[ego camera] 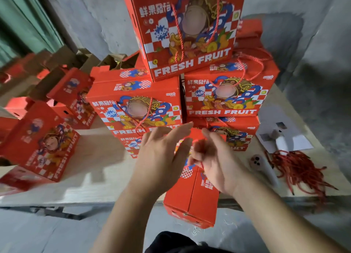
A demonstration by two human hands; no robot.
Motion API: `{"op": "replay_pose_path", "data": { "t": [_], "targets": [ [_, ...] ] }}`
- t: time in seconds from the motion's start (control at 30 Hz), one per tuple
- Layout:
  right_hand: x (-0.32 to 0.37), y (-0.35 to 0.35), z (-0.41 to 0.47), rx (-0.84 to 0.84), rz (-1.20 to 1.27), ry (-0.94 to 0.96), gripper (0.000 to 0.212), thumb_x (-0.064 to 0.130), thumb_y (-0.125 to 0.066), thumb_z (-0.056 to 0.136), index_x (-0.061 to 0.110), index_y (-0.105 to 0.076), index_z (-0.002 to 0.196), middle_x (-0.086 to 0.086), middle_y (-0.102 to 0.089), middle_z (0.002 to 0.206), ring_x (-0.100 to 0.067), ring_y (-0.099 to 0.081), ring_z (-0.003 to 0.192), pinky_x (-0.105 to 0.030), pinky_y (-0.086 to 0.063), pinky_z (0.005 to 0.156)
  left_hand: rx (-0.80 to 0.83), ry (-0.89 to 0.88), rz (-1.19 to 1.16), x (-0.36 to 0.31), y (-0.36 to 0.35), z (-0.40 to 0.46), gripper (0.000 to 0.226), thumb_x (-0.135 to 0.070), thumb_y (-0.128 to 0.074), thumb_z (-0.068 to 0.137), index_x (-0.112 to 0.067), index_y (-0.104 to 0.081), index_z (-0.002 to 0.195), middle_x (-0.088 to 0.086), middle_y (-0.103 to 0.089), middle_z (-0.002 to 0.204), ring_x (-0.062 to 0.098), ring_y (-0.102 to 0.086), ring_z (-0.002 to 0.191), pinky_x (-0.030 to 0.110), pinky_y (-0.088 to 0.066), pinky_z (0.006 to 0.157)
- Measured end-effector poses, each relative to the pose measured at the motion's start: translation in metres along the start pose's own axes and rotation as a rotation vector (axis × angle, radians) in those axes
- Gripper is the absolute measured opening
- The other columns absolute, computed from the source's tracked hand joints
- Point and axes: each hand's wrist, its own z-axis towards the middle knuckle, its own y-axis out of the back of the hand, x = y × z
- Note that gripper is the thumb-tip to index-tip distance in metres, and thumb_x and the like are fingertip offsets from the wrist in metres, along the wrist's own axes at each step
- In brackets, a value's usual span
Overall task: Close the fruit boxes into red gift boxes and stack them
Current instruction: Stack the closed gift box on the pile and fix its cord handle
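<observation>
A person's left hand hovers with fingers straight and spread at the centre of the frame, above a red gift box standing at the near edge of the table. The right hand, just beside it, pinches a thin red cord at the top of that box; its fingers are blurred. Whether fruit is inside cannot be told. Behind the hands, closed gift boxes form a stack reaching the top of the frame, each printed "FRESH FRUIT". At left stand more red boxes, some with flaps open. At lower right lies a loose bundle of red cords.
</observation>
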Motion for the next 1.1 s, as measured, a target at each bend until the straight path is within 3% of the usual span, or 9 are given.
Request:
{"op": "replay_pose_path", "data": {
  "t": [0.13,0.23,0.37,0.5,0.73,0.83,0.93,1.0,1.1],
  "targets": [
    [0.047,0.009,0.007,-0.018,0.049,0.126,0.036,0.04,-0.063,0.095,0.023,-0.062,0.063,0.0,-0.042,0.063,-0.017,-0.05,0.055,-0.034,-0.044,0.067,-0.253,0.253,-0.28,0.048,0.008,0.006,0.016,-0.024,-0.052,0.106,-0.027,-0.067,0.113,-0.019,-0.071,0.101,0.008,-0.066,0.098,0.021,-0.049,0.079],
    [0.055,0.003,0.01,0.094,0.076,0.203,0.021,0.037,-0.061,0.094,0.023,-0.065,0.079,0.0,-0.052,0.075,-0.015,-0.052,0.065,-0.032,-0.051,0.069,-0.093,0.55,-0.398,0.068,-0.024,-0.012,0.019,-0.011,-0.058,0.104,-0.027,-0.069,0.103,-0.023,-0.071,0.093,0.001,-0.067,0.086,0.008,-0.047,0.066],
    [0.042,0.001,0.008,0.075,-0.278,0.122,0.03,0.043,-0.064,0.089,0.022,-0.069,0.068,-0.002,-0.057,0.067,-0.024,-0.065,0.071,-0.052,-0.05,0.093,0.069,0.818,-0.644,0.061,-0.081,-0.05,0.021,-0.008,-0.06,0.103,-0.026,-0.071,0.101,-0.006,-0.075,0.097,0.016,-0.065,0.09,0.022,-0.047,0.071],
    [0.063,0.04,0.01,0.09,-0.195,0.316,0.031,0.05,-0.068,0.085,0.024,-0.068,0.069,0.001,-0.06,0.067,-0.022,-0.067,0.072,-0.028,-0.057,0.073,0.164,0.885,-0.717,0.05,-0.1,-0.061,0.016,-0.023,-0.059,0.105,-0.03,-0.071,0.112,-0.013,-0.075,0.103,0.008,-0.068,0.096,0.012,-0.047,0.071],
    [0.027,0.054,0.014,-0.086,-0.665,0.187,0.037,0.055,-0.063,0.08,0.02,-0.076,0.081,-0.002,-0.077,0.086,-0.021,-0.073,0.089,-0.047,-0.057,0.093,0.323,0.955,-0.904,0.024,-0.116,-0.055,0.031,-0.04,-0.059,0.104,-0.026,-0.059,0.131,-0.007,-0.069,0.125,-0.006,-0.068,0.101,0.005,-0.048,0.071],
    [-0.001,0.078,0.022,-0.36,-0.796,0.23,0.027,0.05,-0.068,0.09,0.031,-0.073,0.109,0.01,-0.074,0.11,-0.017,-0.067,0.11,-0.04,-0.053,0.094,0.361,0.913,-0.925,0.024,-0.125,-0.05,0.045,-0.033,-0.067,0.101,-0.027,-0.05,0.143,-0.005,-0.062,0.135,0.0,-0.069,0.11,0.01,-0.054,0.078],
    [-0.03,0.105,0.022,-0.464,-0.94,0.016,0.056,0.045,-0.069,0.094,0.029,-0.049,0.144,0.003,-0.055,0.143,-0.011,-0.058,0.121,-0.031,-0.048,0.093,0.369,0.894,-0.916,0.027,-0.133,-0.048,0.043,-0.024,-0.065,0.103,-0.033,-0.052,0.144,-0.004,-0.065,0.136,0.009,-0.069,0.114,0.019,-0.058,0.084],
    [-0.05,0.116,0.018,-0.385,-0.816,-0.116,0.042,0.045,-0.07,0.094,0.031,-0.054,0.13,0.005,-0.066,0.13,0.0,-0.063,0.098,-0.023,-0.048,0.076,0.38,0.917,-0.951,0.029,-0.139,-0.05,0.047,-0.026,-0.064,0.104,-0.034,-0.049,0.148,-0.003,-0.067,0.136,0.01,-0.07,0.115,0.025,-0.059,0.09],
    [-0.066,0.124,0.006,-0.375,-0.619,-0.095,0.035,0.042,-0.074,0.093,0.035,-0.063,0.125,0.015,-0.075,0.113,0.0,-0.071,0.097,-0.034,-0.056,0.09,0.4,0.913,-0.977,0.029,-0.148,-0.055,0.055,-0.032,-0.061,0.105,-0.034,-0.04,0.155,-0.008,-0.071,0.132,0.011,-0.069,0.119,0.035,-0.056,0.103]
  ]
}}
